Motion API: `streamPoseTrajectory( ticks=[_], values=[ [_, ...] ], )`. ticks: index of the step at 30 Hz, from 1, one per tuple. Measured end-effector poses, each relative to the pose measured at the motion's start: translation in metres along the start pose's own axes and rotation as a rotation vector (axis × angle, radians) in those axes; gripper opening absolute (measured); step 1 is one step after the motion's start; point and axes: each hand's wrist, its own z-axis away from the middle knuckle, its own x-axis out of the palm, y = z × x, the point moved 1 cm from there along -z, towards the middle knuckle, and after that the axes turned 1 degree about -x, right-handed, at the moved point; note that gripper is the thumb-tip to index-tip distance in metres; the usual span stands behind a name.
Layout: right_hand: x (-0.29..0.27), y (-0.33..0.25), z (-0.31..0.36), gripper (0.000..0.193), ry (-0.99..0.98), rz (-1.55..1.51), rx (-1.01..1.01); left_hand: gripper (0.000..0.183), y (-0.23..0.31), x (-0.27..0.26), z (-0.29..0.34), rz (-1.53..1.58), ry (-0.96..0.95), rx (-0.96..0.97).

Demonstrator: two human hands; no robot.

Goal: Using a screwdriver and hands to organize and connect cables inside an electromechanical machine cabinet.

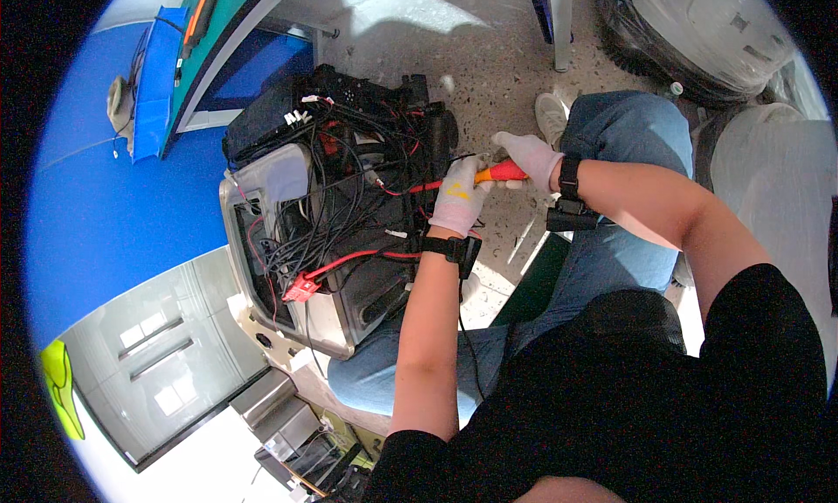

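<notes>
Both my hands wear pale gloves and meet beside an opened grey machine housing (327,324) full of wiring. My right hand (531,158) is closed around a tool with a red and orange handle (502,171); its working end is hidden, so I cannot tell its kind. Close to that end, my left hand (461,193) is curled with its fingers around a red cable (425,187), which runs out toward the wiring. A tangle of black cables (323,210) spills over the housing. A red plug (301,287) with a thick red lead lies on the near part.
Black straps with small devices sit on both my wrists. A speckled floor (489,84) extends beyond my hands, with a table leg (559,31) on it. Plastic-wrapped machines (768,180) stand at right. A blue panel (122,232) and a workbench edge (223,53) are at left.
</notes>
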Motion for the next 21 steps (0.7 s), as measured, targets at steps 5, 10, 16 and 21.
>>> streamPoseTrajectory(
  ticks=[5, 10, 16, 21],
  values=[
    [0.001, -0.003, 0.002, 0.042, -0.007, 0.024, -0.052, 0.036, -0.004, 0.0, 0.0, 0.0, 0.006, 0.043],
    [0.0, -0.003, 0.003, 0.037, -0.028, -0.037, -0.018, 0.034, -0.008, 0.001, 0.001, -0.034, 0.062, 0.144],
    [0.003, 0.006, -0.004, 0.05, 0.058, 0.003, -0.084, 0.034, -0.007, -0.001, 0.0, -0.051, 0.027, 0.129],
    [0.004, 0.012, -0.01, 0.048, 0.095, 0.007, -0.02, 0.033, -0.005, -0.003, 0.0, -0.043, -0.011, 0.124]
  ],
)
